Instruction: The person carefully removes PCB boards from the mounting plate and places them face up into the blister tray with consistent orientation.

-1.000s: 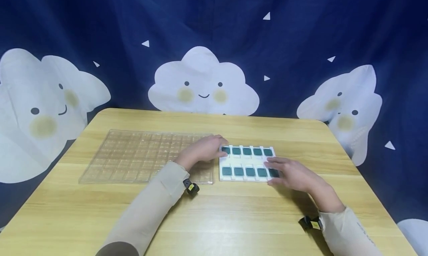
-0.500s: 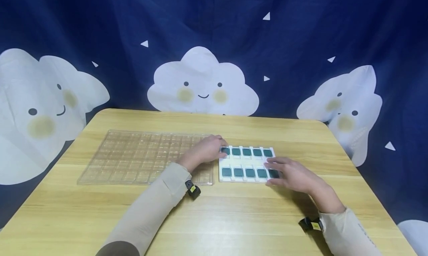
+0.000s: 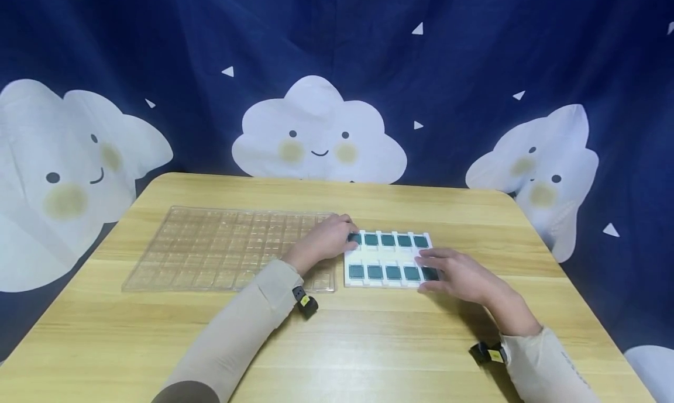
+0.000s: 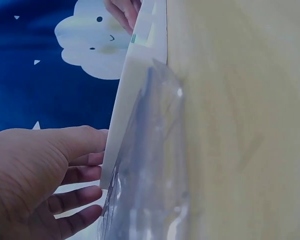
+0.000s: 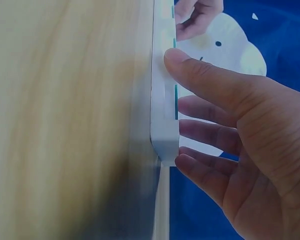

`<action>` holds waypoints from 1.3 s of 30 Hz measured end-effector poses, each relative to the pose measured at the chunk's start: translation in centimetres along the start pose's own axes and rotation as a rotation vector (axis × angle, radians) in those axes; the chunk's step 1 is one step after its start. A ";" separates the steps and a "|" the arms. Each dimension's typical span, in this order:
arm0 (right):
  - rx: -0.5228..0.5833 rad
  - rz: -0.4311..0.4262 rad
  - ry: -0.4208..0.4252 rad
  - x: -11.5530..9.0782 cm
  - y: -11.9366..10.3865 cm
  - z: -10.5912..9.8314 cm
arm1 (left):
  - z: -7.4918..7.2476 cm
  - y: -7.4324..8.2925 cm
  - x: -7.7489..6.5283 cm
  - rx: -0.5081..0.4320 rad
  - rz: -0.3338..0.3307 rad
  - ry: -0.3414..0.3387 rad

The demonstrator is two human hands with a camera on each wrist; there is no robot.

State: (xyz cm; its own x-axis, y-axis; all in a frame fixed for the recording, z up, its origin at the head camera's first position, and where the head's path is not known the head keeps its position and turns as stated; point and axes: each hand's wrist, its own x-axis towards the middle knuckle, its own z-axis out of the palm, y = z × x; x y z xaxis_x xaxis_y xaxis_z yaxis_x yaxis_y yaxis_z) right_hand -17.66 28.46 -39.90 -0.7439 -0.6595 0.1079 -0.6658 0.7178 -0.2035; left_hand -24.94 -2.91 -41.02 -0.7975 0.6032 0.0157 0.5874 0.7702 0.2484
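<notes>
At the white tray, left hand and right hand stay.

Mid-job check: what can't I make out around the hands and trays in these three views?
- Head: back-left green square in the white tray, partly behind the left hand.
- Head: front-right green square, partly covered by the right hand.
- Head: part of the clear tray, behind the left arm and hand.
- Head: any markings on the squares, too small.
- Left wrist: rest of the clear tray, cut off by the bottom edge.
</notes>
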 end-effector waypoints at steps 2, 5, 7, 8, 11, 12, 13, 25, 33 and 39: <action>0.004 0.008 -0.006 0.0 0.0 0.0 | 0.1 0.0 0.1 0.012 0.006 0.005; 0.010 0.018 -0.010 -0.1 0.1 0.0 | 0.2 0.1 0.2 0.028 0.020 0.011; 0.014 0.021 -0.008 -0.1 0.2 0.0 | 0.2 0.1 0.3 0.043 0.024 0.013; 0.016 0.021 -0.007 -0.1 0.2 0.0 | 0.2 0.1 0.4 0.049 0.024 0.012; 0.020 0.015 0.002 -0.1 0.3 0.0 | 0.1 0.1 0.5 0.061 0.019 0.009; 0.020 0.012 0.006 -0.1 0.3 0.0 | 0.1 0.1 0.5 0.061 0.016 0.010; 0.020 0.010 0.008 0.0 0.4 0.0 | 0.0 0.1 0.5 0.057 0.012 0.010; 0.022 -0.002 0.008 0.2 0.7 -0.1 | -2.1 -0.7 0.3 -0.050 -0.046 0.014; 0.025 -0.009 0.007 0.2 0.6 -0.1 | -4.0 -2.7 -0.4 -0.143 -0.106 0.067; 0.027 -0.002 -0.003 0.2 0.4 0.0 | -4.7 -4.5 -0.9 -0.147 -0.135 0.071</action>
State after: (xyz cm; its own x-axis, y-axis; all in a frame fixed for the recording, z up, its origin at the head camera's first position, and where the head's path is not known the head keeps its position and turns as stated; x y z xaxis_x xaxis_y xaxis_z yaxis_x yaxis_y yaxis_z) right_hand -18.07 28.65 -40.01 -0.7424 -0.6616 0.1053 -0.6655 0.7103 -0.2293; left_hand -27.51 -7.85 -37.61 -0.8782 0.4767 0.0401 0.4527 0.8011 0.3916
